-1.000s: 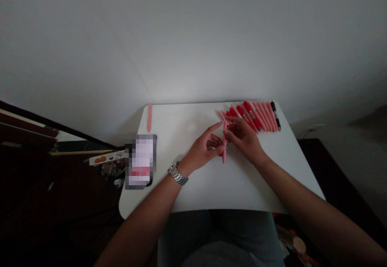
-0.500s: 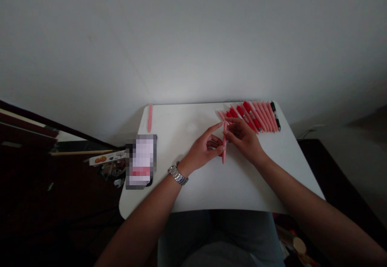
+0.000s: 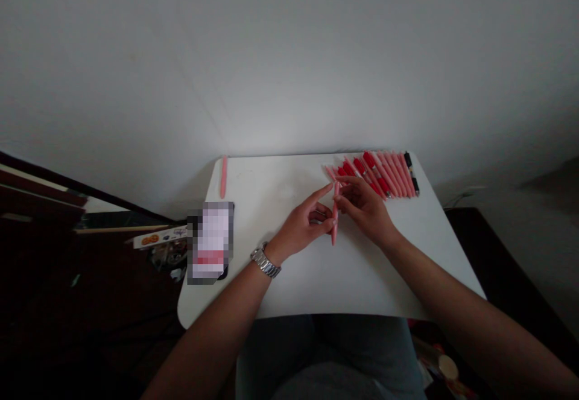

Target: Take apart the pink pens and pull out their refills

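Both hands hold one pink pen [image 3: 335, 213] above the middle of the white table, its lower tip pointing toward me. My left hand [image 3: 307, 222] pinches the lower part between thumb and fingers, with the index finger stretched toward the top. Around the upper part, my right hand [image 3: 362, 206] has its thumb and fingertips closed. Just behind the right hand lies a row of pens [image 3: 395, 174], several pink and some red, partly hidden by that hand. A black pen [image 3: 412, 174] ends the row on the right.
Alone near the table's back left corner lies another pink pen [image 3: 224, 177]. A phone [image 3: 210, 240] with a blurred screen rests at the left edge of the white table [image 3: 325, 291]. A grey wall [image 3: 289, 74] rises behind the table.
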Available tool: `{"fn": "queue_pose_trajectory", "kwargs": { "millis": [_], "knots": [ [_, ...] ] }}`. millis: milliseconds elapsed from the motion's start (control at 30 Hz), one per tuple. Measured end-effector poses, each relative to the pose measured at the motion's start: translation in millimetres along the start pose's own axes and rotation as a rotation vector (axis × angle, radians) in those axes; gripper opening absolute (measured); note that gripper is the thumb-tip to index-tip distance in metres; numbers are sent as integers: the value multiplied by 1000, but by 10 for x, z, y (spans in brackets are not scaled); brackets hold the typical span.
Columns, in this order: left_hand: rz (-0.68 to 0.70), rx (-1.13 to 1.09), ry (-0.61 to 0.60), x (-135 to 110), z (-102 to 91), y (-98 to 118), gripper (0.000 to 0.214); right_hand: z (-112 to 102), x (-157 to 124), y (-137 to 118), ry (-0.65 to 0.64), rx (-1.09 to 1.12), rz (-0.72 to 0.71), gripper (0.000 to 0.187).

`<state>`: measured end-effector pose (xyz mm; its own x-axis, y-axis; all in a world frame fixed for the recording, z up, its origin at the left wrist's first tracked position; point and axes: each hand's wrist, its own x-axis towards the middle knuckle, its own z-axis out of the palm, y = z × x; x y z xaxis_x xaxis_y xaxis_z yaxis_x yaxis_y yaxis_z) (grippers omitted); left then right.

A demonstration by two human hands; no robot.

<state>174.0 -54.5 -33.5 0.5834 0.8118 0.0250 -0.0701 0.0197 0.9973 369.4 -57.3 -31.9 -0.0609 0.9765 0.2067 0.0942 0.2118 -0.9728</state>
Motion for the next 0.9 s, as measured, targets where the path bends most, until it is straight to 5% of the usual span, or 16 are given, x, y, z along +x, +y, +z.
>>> {"fn": "queue_pose_trajectory", "kwargs": {
  "millis": [900],
  "knots": [
    [-1, 7, 1, -2, -2, -2, 78, -1, 2, -2, 15, -20, -21, 45]
  ]
}}
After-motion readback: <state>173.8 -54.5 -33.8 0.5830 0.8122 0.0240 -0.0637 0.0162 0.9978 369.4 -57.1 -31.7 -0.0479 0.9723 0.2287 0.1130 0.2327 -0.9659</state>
